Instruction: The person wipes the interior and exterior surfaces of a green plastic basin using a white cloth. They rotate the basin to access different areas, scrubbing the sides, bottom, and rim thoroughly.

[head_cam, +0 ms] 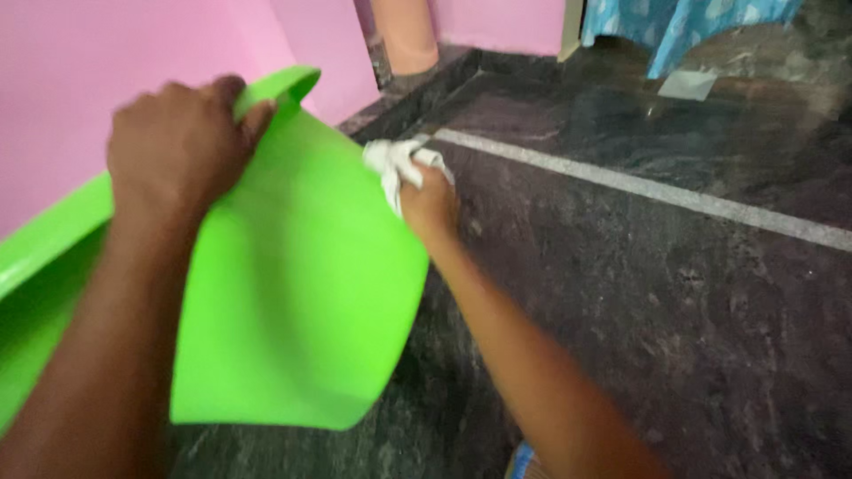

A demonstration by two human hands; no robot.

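Observation:
A bright green plastic tub (302,293) is tipped on its side over the dark stone floor. My left hand (177,146) grips the tub's upper rim near its handle. My right hand (430,204) is closed around a crumpled white cloth (395,160) and presses it against the tub's outer wall at the right edge. The tub's inside is turned away to the left and mostly hidden behind my left forearm.
A pink wall (71,80) rises at the left. The dark marble floor (674,310) has a pale stripe (639,184) running across it. A peach-coloured pillar (404,35) stands at the back, and blue patterned cloth (683,22) hangs at top right.

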